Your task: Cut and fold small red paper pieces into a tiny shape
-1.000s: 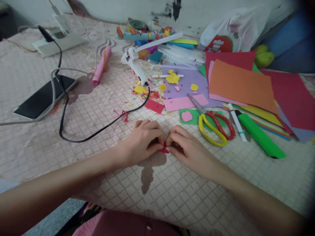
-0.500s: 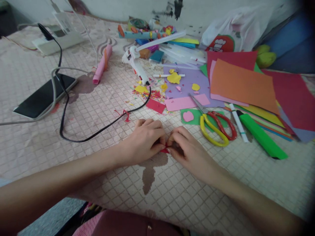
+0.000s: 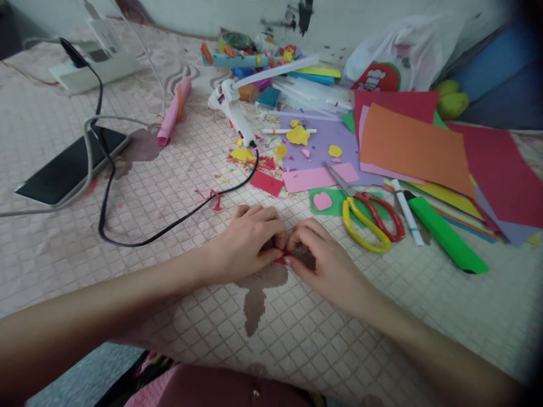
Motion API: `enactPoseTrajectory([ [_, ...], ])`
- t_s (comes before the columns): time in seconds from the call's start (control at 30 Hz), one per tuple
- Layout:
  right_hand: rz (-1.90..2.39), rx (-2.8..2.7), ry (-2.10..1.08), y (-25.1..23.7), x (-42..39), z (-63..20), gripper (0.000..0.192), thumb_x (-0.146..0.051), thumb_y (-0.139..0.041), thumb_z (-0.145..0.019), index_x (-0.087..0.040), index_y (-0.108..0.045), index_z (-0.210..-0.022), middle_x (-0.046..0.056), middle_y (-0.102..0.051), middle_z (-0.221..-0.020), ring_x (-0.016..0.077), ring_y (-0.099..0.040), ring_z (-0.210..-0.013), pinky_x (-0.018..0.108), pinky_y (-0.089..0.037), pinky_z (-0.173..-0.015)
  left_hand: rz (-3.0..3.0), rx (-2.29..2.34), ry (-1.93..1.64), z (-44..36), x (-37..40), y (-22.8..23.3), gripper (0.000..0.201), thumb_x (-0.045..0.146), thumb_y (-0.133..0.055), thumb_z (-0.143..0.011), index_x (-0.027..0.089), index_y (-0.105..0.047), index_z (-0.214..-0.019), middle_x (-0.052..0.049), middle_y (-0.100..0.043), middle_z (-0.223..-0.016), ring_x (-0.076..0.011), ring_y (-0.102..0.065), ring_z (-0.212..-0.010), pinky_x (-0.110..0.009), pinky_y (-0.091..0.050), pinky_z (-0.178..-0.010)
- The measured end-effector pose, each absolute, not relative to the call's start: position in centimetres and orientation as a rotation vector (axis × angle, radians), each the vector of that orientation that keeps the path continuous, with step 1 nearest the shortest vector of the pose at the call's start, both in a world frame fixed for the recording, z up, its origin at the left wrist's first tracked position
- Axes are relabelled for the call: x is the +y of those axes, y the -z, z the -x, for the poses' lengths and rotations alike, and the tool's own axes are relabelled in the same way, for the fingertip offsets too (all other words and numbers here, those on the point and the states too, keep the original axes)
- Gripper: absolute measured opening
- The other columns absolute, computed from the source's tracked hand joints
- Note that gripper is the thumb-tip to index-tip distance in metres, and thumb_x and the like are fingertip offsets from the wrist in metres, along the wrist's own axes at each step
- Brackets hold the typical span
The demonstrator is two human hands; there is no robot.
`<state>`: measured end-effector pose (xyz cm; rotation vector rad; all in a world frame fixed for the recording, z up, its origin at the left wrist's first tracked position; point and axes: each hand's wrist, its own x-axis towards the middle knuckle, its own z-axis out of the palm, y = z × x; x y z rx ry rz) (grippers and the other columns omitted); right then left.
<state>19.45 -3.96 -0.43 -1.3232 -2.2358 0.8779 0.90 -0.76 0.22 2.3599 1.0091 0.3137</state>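
A small piece of red paper [image 3: 281, 260] is pinched between my two hands, low over the patterned tablecloth [image 3: 322, 350]. My left hand [image 3: 254, 240] is closed, thumb and fingers gripping the paper's left side. My right hand [image 3: 322, 257] pinches the right side, its fingertips almost meeting the left ones. Most of the paper is hidden behind the fingers, so its shape cannot be made out. Just beyond the right hand lie scissors [image 3: 369, 217] with one yellow and one red handle, beside a green paper strip [image 3: 337, 198] bearing a pink paper disc [image 3: 322, 201].
A white glue gun [image 3: 232, 112] stands ahead, its black cord [image 3: 178, 225] looping left toward a dark phone [image 3: 72, 164]. Coloured paper sheets [image 3: 416, 147], a green cutter [image 3: 447, 234] and a white marker [image 3: 407, 212] lie right. Paper scraps [image 3: 254, 160] litter the middle.
The view has shifted very slightly, moving the things on the table a little left in the picture. Both hands keep their pinch on the red paper, with barely any finger movement.
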Motion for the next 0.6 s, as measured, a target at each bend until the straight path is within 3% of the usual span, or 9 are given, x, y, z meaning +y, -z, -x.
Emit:
enactPoseTrajectory([
  [0.6,1.396,-2.302,-0.764,0.8,-4.4,-18.9,0.011,-0.017,-0.056,-0.083,-0.02,-0.045,-0.083,0.005,-0.048,-0.092,0.0203,-0.05,-0.086,0.037,-0.044,-0.073,-2.272,0.856,-0.29,-0.6,0.9,-0.6,0.007,0.021,-0.054,-0.079,0.018,-0.058,-0.074,0.0,-0.061,-0.079,-0.0148,-0.054,-0.079,-0.033,-0.033,-0.079],
])
